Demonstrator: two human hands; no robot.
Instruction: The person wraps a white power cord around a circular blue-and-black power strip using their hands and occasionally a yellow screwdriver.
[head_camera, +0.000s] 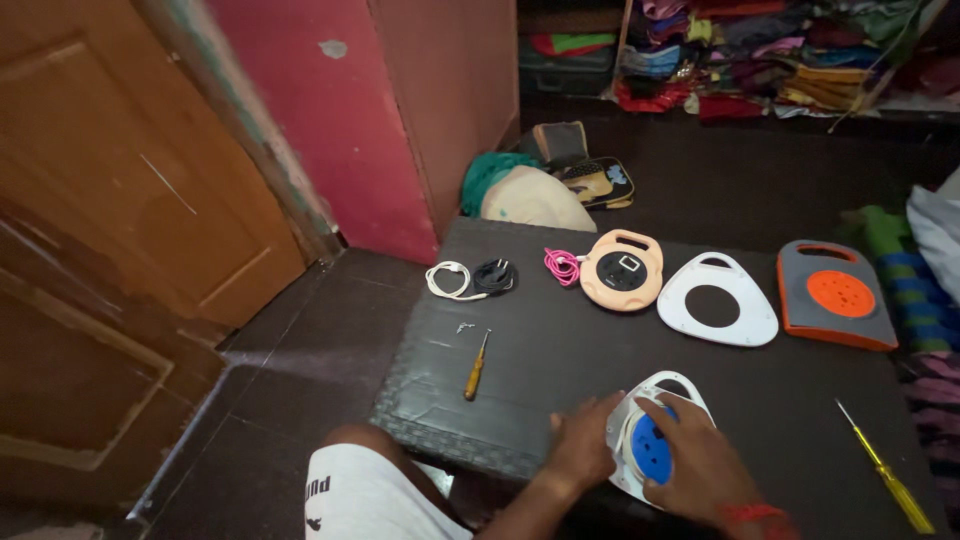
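Note:
A white extension cord reel with a blue socket disc lies at the near edge of a low dark table. My left hand grips its left rim. My right hand rests on top of it, fingers over the blue disc. A yellow-handled screwdriver lies to the left of my hands. Another yellow screwdriver lies to the right.
Across the far side of the table lie a white coiled cable, a black plug, a pink cable, a peach reel, a white reel cover and a grey-and-orange reel. Two small screws lie near the left edge. Wooden door at left.

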